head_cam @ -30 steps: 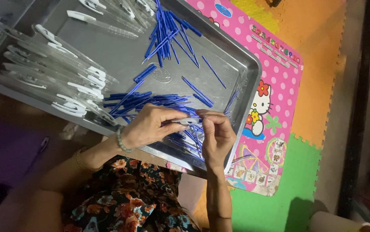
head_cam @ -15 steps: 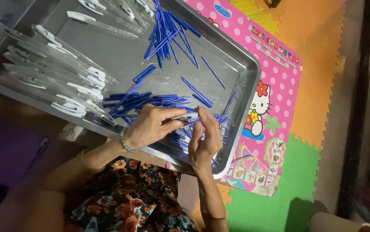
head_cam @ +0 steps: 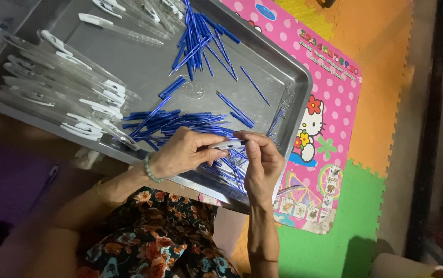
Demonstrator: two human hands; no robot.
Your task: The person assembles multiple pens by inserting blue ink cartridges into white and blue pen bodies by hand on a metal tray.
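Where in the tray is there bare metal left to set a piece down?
Bare tray floor lies mid-tray, between the clear pen barrels on the left and the upper heap of blue refills. Another patch sits right of centre, near the far rim. Crowded: the near edge, under the left hand and right hand.

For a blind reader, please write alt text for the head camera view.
Two hands, left hand and right hand, hold a clear pen barrel between them over a metal tray. The tray contains blue refills and clear pen barrels. A pink cartoon mat lies beneath.
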